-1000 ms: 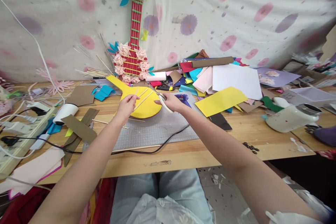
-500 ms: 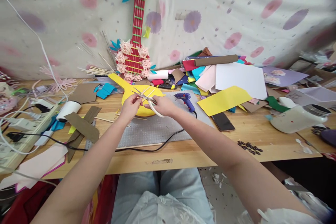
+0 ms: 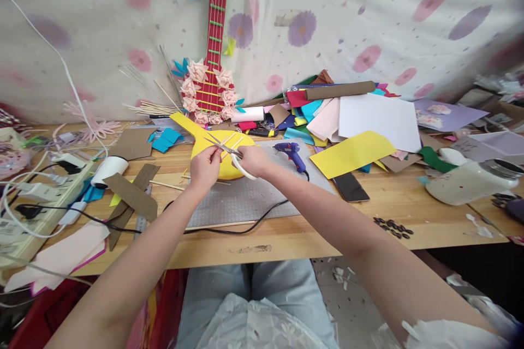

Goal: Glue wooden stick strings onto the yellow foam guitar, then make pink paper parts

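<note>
Shows a white jar [image 3: 452, 186] toward the right end of the desk [image 3: 303, 244], uncovered at the mouth and leaning rightward in view; cannot make out any contents. Just behind, shows a pale lilac box [image 3: 491, 147] without a lid, too indistinct inside to read.

Reaches both forearms forward from the lower corners, bringing them together above the yellow piece [image 3: 227, 169], paddle-shaped and lying flat on the grey mat [image 3: 245, 203] near mid-desk, with its narrow neck pointing away to the left. Grips scissors [image 3: 238, 166] in the right hand [image 3: 252, 161], fingers curled about the white handle, blades spread and aimed left. Pinches narrowly with the left hand [image 3: 206, 166], thumb and fingertips together on a thin stick [image 3: 221, 145], mostly hidden behind fingers and blades; cannot tell whether touched by the blades. Has more pale sticks [image 3: 237, 143] lying across the yellow surface. Farther right, has a blue glue gun [image 3: 293, 155] on the mat and a dark phone [image 3: 351, 188] just beside its edge.
</note>
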`<state>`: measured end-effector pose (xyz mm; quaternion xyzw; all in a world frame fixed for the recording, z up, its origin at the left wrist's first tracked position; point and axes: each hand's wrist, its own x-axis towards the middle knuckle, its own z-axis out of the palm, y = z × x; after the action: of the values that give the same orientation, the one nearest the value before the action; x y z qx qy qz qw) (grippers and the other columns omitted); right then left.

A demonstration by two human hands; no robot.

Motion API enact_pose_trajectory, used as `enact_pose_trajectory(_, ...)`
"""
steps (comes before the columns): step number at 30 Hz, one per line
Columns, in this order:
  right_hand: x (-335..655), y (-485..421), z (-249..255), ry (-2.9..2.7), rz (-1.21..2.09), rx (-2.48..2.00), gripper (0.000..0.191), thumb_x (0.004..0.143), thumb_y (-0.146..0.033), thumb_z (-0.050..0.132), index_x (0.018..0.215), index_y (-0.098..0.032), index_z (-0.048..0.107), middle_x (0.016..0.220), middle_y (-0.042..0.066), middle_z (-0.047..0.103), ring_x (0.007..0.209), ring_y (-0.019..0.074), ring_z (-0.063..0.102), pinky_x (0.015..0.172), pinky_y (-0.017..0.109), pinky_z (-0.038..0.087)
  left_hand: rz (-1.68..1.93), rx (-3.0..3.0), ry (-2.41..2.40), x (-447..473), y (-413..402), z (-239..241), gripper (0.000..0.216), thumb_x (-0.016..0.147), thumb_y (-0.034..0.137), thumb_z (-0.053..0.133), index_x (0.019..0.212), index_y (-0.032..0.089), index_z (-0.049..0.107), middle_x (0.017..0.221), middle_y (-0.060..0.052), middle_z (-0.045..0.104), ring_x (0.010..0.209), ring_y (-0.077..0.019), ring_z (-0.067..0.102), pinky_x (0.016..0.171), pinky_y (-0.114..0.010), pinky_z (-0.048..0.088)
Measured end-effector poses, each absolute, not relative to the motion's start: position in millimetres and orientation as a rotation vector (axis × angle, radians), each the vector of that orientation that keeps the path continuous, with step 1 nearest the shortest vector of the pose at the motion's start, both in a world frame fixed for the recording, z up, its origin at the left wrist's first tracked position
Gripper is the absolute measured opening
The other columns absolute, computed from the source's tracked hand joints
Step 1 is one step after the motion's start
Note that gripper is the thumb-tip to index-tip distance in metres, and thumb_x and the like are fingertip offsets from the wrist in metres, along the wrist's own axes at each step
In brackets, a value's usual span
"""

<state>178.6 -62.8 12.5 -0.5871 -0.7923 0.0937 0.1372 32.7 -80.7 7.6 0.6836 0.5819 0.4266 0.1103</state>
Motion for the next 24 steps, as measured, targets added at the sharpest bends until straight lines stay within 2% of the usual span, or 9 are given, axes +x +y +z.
enact_pose_trajectory(7,182,-61,13,-2.293,0.282,-1.679,0.033,0.076,-0.043,0.042,0.082,-0.017,0.062,0.084,0.009,0.065,0.075,0.0181,0.057,0.061,0.024,0.034,1.262,1.968,1.696,32,-78,6,0.026,0.079,0.030,0.041,0.063,0.017,0.057,0.056,-0.001,0.053,0.053,-0.0120,0.045,0.051,-0.023,0.027)
enact_pose_trajectory(13,180,-58,13,-2.284,0.384,-1.599,0.033,0.073,-0.042,0.043,0.088,-0.018,0.060,0.085,0.007,0.065,0.072,0.0161,0.056,0.057,0.022,0.032,1.312,1.934,1.660,32,-74,4,0.025,0.079,0.029,0.041,0.080,0.016,0.063,0.077,-0.006,0.064,0.069,-0.0160,0.055,0.060,-0.023,0.035)
enact_pose_trajectory(17,177,-59,14,-2.230,0.431,-1.576,0.030,0.069,-0.042,0.046,0.074,-0.017,0.060,0.072,0.005,0.062,0.062,0.0134,0.052,0.052,0.022,0.029,1.286,1.956,1.727,28,-73,5,0.026,0.079,0.029,0.041,0.081,0.016,0.064,0.077,-0.006,0.065,0.069,-0.0166,0.056,0.059,-0.024,0.035)
enact_pose_trajectory(21,176,-60,9,-2.146,0.670,-1.492,0.022,0.065,-0.035,0.049,0.059,-0.015,0.054,0.055,0.000,0.053,0.051,0.0087,0.044,0.046,0.020,0.025,1.314,1.971,1.738,24,-74,4,0.026,0.079,0.029,0.041,0.079,0.016,0.064,0.074,-0.005,0.064,0.068,-0.0155,0.055,0.058,-0.023,0.035)
enact_pose_trajectory(24,179,-59,6,-2.080,1.025,-1.353,0.017,0.065,-0.028,0.047,0.056,-0.014,0.050,0.046,-0.003,0.045,0.043,0.0065,0.040,0.043,0.019,0.027,1.351,1.928,1.646,22,-72,2,0.026,0.078,0.030,0.041,0.078,0.015,0.063,0.072,-0.004,0.063,0.064,-0.0137,0.053,0.057,-0.022,0.035)
